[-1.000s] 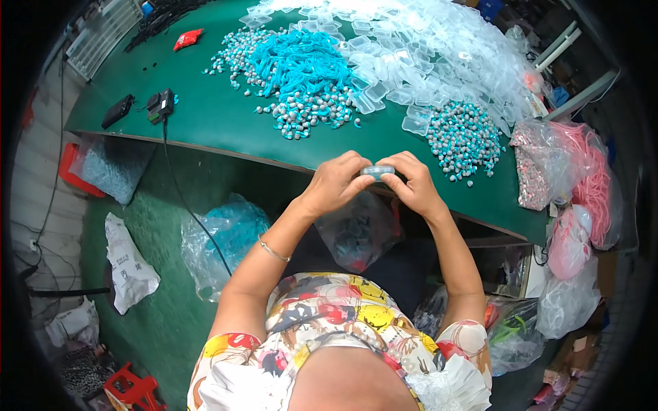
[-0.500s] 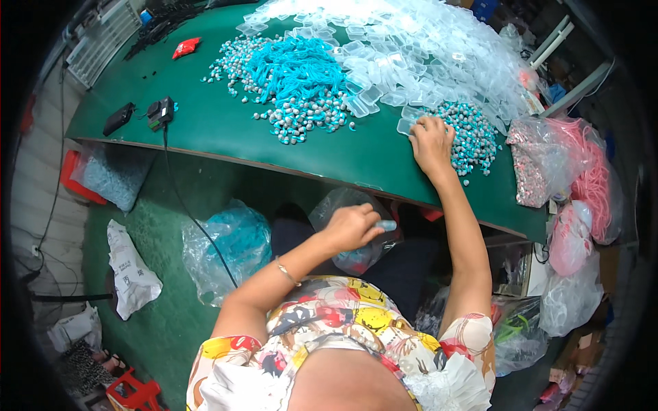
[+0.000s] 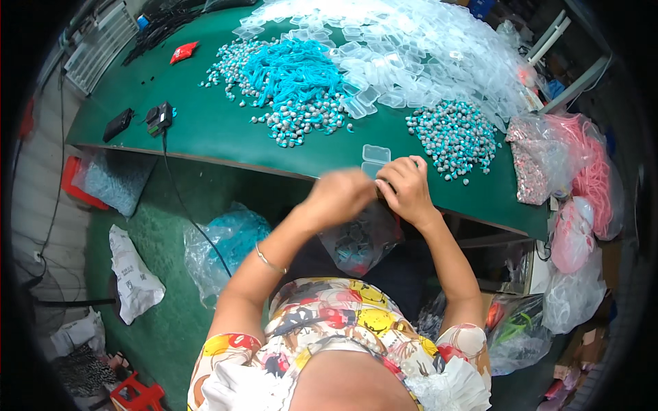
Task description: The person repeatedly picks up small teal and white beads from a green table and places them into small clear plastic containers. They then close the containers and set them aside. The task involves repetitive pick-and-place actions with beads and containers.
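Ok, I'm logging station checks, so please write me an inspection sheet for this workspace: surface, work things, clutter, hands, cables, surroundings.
Surface: green table, heaped mostly along its far side and middle.
Work things: open box near the front edge; clear boxes heaped behind; small grey-and-teal pieces piled at right; teal cords heaped farther left, with more such pieces around them.
Clutter: red packet, black case and black device on the table's left.
Hands: right hand at the open box; left hand close by, blurred, grip unclear.
Cables: black cable from the device, down over the table edge.
Surroundings: white sack at left; pink cords at right.
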Demonstrator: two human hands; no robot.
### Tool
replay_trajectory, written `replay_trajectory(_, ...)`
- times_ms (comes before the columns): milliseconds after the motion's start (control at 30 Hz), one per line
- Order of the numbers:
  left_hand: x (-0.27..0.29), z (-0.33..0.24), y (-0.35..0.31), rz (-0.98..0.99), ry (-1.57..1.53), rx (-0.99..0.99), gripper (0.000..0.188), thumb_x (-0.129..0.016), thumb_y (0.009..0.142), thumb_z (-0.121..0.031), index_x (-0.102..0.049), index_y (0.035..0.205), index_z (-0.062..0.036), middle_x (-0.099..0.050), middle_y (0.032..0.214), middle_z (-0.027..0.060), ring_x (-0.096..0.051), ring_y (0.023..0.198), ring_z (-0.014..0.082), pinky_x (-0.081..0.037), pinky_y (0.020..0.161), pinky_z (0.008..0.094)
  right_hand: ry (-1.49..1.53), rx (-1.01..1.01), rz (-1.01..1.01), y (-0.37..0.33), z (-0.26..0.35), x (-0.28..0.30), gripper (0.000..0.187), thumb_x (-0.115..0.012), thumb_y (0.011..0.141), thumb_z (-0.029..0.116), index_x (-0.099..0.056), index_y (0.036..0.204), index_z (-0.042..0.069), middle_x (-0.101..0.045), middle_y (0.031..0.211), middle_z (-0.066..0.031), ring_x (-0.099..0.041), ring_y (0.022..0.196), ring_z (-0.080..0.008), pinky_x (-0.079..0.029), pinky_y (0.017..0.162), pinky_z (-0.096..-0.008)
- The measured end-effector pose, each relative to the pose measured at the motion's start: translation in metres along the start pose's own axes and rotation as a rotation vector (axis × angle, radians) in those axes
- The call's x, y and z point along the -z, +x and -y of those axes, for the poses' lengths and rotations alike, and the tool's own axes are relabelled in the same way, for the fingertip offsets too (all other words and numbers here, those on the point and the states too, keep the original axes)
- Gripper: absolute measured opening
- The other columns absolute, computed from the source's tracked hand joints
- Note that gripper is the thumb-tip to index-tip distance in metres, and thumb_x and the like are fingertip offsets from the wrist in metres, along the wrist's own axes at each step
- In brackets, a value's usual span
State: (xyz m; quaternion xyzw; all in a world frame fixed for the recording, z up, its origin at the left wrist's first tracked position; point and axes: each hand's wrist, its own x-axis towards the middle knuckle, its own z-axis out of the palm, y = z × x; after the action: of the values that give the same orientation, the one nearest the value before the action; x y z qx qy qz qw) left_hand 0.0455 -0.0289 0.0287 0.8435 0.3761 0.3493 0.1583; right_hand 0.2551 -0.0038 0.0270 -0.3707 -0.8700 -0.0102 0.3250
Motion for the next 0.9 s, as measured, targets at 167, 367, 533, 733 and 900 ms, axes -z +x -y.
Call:
replay_trajectory(167, 0.005, 0.066, 0.053, -0.322, 0.373, 0.212, 0.009, -0.065, 0.082, -0.01, -0.067, 0.091, -0.007, -0.061, 0.087, 0.0132, -0.065, 0.08, 0.035, -0.053, 0.067, 0.0462, -0.17, -0.24, -0.157, 0.029, -0.055, 0.007, 0.011, -0.072, 0.083, 0.018, -0.069, 0.092, 0.012, -0.069, 0.094, -0.0039, -0.062, 0.096, -0.0241, -0.036, 0.092, -0.0441)
replay_trajectory(367, -0.012, 0.088, 0.069, -0.268, 0.521, 0.25, 0.005, -0.067, 0.084, -0.011, -0.069, 0.087, -0.007, -0.061, 0.085, 0.0129, -0.065, 0.076, 0.0348, -0.053, 0.064, 0.0467, -0.494, -0.269, 0.015, 0.043, -0.093, -0.011, 0.011, -0.072, 0.081, 0.018, -0.07, 0.091, 0.012, -0.067, 0.091, -0.0034, -0.06, 0.096, -0.0252, -0.035, 0.093, -0.049)
replay_trajectory(533, -0.01, 0.069, 0.053, -0.289, 0.378, 0.271, 0.007, -0.067, 0.083, -0.012, -0.067, 0.083, -0.0059, -0.061, 0.084, 0.0134, -0.065, 0.073, 0.0357, -0.053, 0.062, 0.0468, -0.338, -0.258, -0.05, 0.037, -0.067, -0.006, 0.008, -0.072, 0.08, 0.014, -0.069, 0.087, 0.013, -0.065, 0.087, -0.0016, -0.06, 0.092, -0.0232, -0.034, 0.092, -0.0467)
replay_trajectory(733, -0.007, 0.062, 0.033, -0.284, 0.319, 0.33, 0.013, -0.071, 0.084, -0.018, -0.068, 0.085, -0.006, -0.062, 0.084, 0.0118, -0.065, 0.075, 0.0337, -0.053, 0.065, 0.0455, -0.255, -0.197, -0.102, 0.012, -0.047, -0.01, 0.008, -0.074, 0.08, 0.014, -0.068, 0.086, 0.014, -0.064, 0.085, -0.0006, -0.061, 0.088, -0.0212, -0.035, 0.088, -0.0427)
replay_trajectory(900, -0.006, 0.059, 0.038, -0.313, 0.247, 0.382, 0.012, -0.073, 0.084, -0.016, -0.07, 0.087, -0.0051, -0.065, 0.089, 0.012, -0.066, 0.078, 0.0334, -0.053, 0.068, 0.045, -0.197, -0.311, -0.072, 0.008, -0.04, -0.01, 0.009, -0.074, 0.079, 0.012, -0.067, 0.085, 0.014, -0.064, 0.082, -0.0003, -0.061, 0.085, -0.0212, -0.036, 0.086, -0.0417)
